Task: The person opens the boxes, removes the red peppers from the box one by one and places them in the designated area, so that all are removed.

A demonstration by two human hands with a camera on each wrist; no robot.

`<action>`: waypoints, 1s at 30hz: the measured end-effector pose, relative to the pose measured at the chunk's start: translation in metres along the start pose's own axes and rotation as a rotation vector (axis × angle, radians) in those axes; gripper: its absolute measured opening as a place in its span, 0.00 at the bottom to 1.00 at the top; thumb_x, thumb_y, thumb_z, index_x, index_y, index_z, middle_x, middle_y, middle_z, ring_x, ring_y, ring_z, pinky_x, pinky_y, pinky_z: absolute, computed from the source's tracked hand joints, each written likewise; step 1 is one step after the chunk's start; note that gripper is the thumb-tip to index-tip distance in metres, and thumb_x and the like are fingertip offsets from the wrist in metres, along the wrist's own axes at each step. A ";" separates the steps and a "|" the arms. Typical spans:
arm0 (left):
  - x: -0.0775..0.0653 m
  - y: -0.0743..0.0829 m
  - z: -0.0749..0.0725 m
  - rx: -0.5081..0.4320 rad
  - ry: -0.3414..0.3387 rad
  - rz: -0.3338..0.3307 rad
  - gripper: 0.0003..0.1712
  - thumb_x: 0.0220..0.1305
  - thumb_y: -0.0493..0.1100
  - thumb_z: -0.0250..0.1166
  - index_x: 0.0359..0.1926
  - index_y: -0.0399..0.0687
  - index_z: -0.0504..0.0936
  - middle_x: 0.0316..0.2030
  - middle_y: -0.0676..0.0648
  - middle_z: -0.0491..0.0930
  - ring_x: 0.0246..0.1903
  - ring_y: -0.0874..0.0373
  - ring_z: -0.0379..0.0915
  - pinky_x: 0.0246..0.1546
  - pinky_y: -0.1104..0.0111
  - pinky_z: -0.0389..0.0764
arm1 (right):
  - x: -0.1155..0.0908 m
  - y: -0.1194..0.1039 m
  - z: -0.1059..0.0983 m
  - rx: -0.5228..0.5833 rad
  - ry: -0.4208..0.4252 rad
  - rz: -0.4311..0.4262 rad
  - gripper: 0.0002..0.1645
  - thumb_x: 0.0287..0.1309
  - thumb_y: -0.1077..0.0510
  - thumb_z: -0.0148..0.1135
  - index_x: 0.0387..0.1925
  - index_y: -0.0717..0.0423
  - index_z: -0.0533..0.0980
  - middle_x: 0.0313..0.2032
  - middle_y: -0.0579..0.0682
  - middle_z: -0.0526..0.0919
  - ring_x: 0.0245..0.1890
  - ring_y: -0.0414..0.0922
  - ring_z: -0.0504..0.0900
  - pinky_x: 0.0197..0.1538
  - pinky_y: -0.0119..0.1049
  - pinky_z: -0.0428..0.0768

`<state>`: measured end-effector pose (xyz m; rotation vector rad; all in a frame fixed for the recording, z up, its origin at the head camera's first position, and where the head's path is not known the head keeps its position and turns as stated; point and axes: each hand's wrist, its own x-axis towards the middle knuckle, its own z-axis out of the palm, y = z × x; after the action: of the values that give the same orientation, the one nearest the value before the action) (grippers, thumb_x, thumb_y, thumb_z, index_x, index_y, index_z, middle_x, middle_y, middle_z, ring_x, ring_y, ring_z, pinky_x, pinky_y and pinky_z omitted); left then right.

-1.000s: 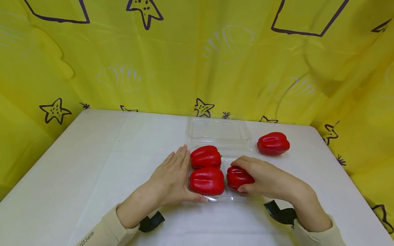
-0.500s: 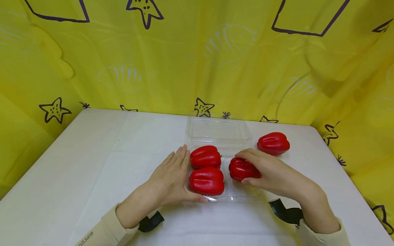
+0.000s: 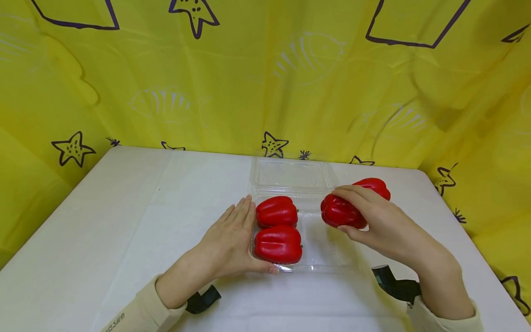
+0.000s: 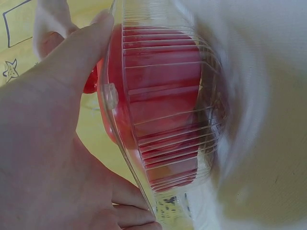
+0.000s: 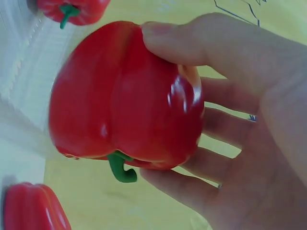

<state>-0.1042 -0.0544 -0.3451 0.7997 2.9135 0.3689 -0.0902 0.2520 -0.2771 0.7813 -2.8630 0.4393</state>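
Observation:
A clear plastic clamshell container lies opened out, its lid folded toward the back. Two red bell peppers sit in its left half, a rear pepper and a front pepper. Along the container's left side rests my left hand, fingers straight and thumb at the front rim; the left wrist view shows them against the container edge. My right hand grips another bell pepper between thumb and fingers, raised over the container's right side, its green stem visible.
One more red bell pepper lies on the white table at the back right, partly hidden behind my right hand. A yellow patterned curtain hangs behind the table and along its sides.
My right hand has lifted the bell pepper out of the container's right half and carried it back and to the right. The left hand stays in place.

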 end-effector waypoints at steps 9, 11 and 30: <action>0.000 0.000 0.000 0.004 0.004 -0.001 0.76 0.39 0.83 0.65 0.75 0.35 0.54 0.76 0.38 0.53 0.77 0.44 0.47 0.76 0.51 0.56 | -0.004 0.013 -0.006 -0.088 0.168 -0.058 0.44 0.44 0.62 0.78 0.64 0.56 0.70 0.58 0.56 0.76 0.54 0.53 0.76 0.43 0.52 0.86; 0.000 0.000 0.000 0.001 0.002 -0.003 0.76 0.39 0.83 0.66 0.75 0.35 0.54 0.76 0.38 0.53 0.77 0.44 0.47 0.76 0.51 0.56 | -0.005 0.016 -0.007 -0.100 0.184 -0.053 0.44 0.43 0.63 0.78 0.65 0.56 0.70 0.59 0.57 0.75 0.54 0.54 0.75 0.42 0.53 0.86; 0.001 -0.001 0.000 -0.003 -0.002 -0.001 0.76 0.39 0.83 0.65 0.75 0.35 0.54 0.77 0.37 0.52 0.77 0.43 0.47 0.76 0.51 0.55 | -0.017 0.055 -0.014 -0.129 0.266 0.086 0.42 0.40 0.69 0.74 0.62 0.60 0.73 0.58 0.63 0.72 0.58 0.60 0.67 0.56 0.26 0.73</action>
<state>-0.1050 -0.0546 -0.3451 0.7971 2.9109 0.3728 -0.1033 0.3097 -0.2805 0.5356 -2.6516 0.3362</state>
